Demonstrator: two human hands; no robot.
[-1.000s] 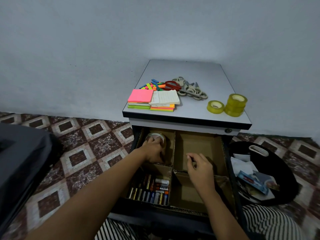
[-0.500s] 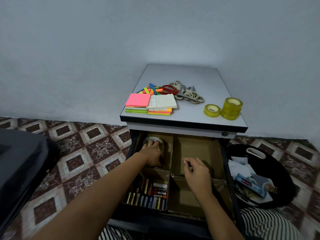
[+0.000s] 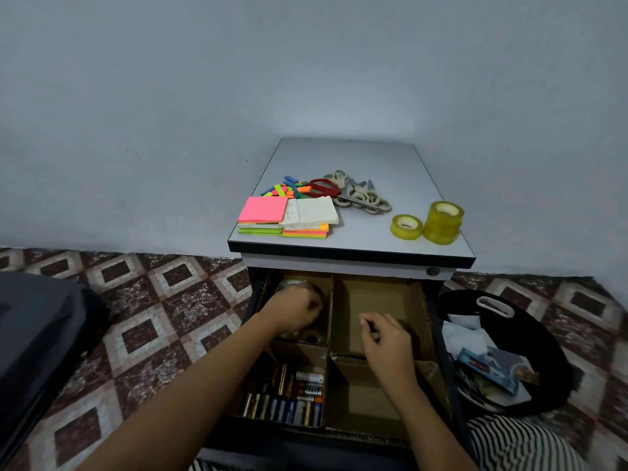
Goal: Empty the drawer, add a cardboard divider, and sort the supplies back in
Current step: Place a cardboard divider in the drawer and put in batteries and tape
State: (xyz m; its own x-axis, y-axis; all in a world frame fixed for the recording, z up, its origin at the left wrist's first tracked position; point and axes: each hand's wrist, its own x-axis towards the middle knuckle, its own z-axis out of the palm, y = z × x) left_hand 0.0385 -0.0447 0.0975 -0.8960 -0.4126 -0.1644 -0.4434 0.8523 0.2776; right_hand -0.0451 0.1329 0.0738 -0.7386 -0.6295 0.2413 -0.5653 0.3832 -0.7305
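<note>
Sorting back into the drawer [image 3: 440, 338] is judged to be the step in hand: the cardboard divider [image 3: 329, 317] is already seated and splits it into 4 compartments, and batteries [image 3: 289, 401] are laid in the near-left one. The far-left compartment is being filled with tape. There the left hand [image 3: 296, 309] is set with its fingers curled down over a clear tape roll [image 3: 293, 285], and a 2nd roll [image 3: 311, 336] lies just beside it. The right hand [image 3: 387, 341] is held over the right side near the cross wall with its fingers curled. Whether anything is pinched in it cannot be told. The 2 right compartments are unfilled. Next, the yellow tape rolls [image 3: 441, 222], sticky notes [image 3: 263, 210] and scissors [image 3: 356, 197] on the cabinet top [image 3: 356, 158] would need to be fetched, which calls for a free hand.
</note>
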